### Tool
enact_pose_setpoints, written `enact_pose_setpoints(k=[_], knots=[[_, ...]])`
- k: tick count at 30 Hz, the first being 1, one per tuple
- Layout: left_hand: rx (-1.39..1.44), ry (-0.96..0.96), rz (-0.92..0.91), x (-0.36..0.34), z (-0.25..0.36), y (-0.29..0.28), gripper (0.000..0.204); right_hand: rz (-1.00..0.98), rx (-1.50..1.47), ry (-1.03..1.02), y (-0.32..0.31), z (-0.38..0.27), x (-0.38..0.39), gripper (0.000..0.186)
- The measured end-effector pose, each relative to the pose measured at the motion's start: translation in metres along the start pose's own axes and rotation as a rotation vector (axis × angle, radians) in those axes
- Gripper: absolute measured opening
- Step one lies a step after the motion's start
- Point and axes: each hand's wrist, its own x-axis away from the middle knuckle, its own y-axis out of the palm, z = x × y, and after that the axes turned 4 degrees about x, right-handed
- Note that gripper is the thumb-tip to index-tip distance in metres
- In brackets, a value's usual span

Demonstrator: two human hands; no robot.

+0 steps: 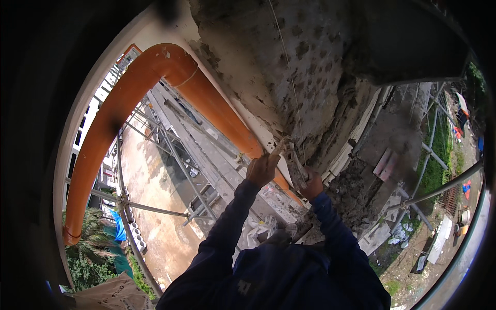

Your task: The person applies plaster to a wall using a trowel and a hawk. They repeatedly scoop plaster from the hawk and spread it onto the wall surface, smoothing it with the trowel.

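Clamping mortar-grey tool point(297, 170), slanting up between hands toward rough wall point(315, 67), in right hand point(312, 186). Gripping smeared strip point(280, 146), kind unclear, in left hand point(262, 170). Expect tool light, stiff, gritty, slippery where wet; hold by lower end, at right hand.

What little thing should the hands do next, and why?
I'd maybe ease the right hand, holding what looks like a mortar-smeared tool, slightly away from the thin string: in this view it runs across the pitted grey wall to near that hand, so a bump could disturb it.
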Motion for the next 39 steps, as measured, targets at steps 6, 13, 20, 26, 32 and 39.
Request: enact_pose_setpoints(k=[6, 13, 20, 26, 32, 39], knots=[[-0.011, -0.034, 0.04, -0.004, -0.001, 0.005, 0.038, 0.187, -0.329, -0.442, -0.003, -0.01, 0.013, 0.029], [0.001, -0.093, 0.057, 0.0, -0.008, 0.008, 0.039, 0.345, -0.028, -0.289, 0.0, -0.026, -0.012, 0.029], [0.273, -0.089, 0.074, -0.004, -0.014, 0.01, 0.039, 0.28, 0.014, -0.322, 0.021, 0.025, -0.013, 0.054], [0.086, -0.098, 0.052, 0.006, -0.02, 0.005, 0.04, 0.045, -0.079, 0.053, 0.01, -0.014, 0.039, 0.044], [0.071, 0.0, -0.057, 0.047, -0.015, 0.013, 0.032, 0.039, -0.128, 0.259, 0.0, 0.015, 0.111, 0.036], [0.116, 0.09, -0.001, 0.01, -0.002, 0.006, 0.03, 0.125, 0.209, -0.081, -0.019, -0.002, 0.098, 0.032]])
